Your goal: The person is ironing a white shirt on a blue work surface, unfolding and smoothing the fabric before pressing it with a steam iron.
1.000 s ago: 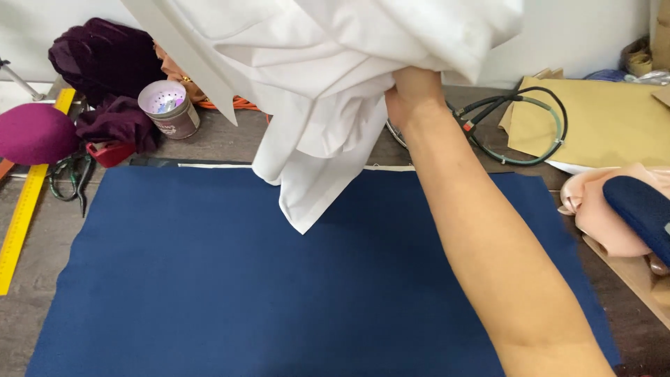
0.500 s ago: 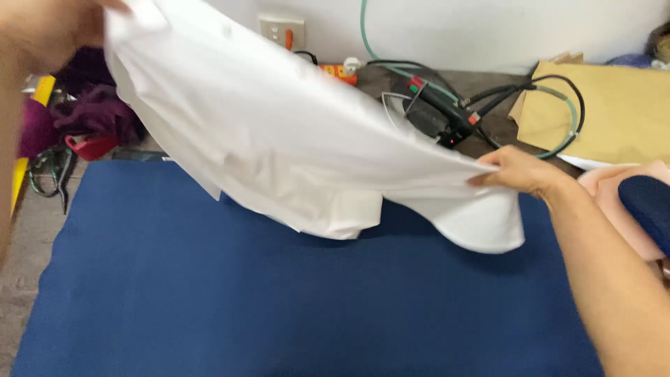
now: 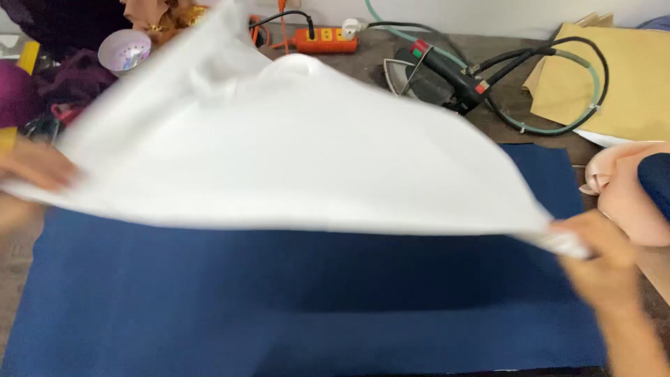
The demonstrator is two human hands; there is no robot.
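White cloth point(image 3: 293, 153) held taut above blue mat point(image 3: 279, 300) — left hand point(image 3: 35, 167), right hand point(image 3: 593, 255) pinch opposite edges — mat bare beneath

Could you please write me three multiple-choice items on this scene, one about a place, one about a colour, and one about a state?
1. Where is the iron?
A. on the table behind the mat
B. on the mat
C. in the right hand

2. What colour is the mat?
A. red
B. dark blue
C. yellow

3. How is the white cloth held?
A. folded in a pile
B. lying flat and untouched
C. spread in the air between both hands

Answers:
1 A, the iron lies on the bare table past the mat's far edge.
2 B, the mat is dark blue.
3 C, the left hand and right hand grip opposite ends above the mat.
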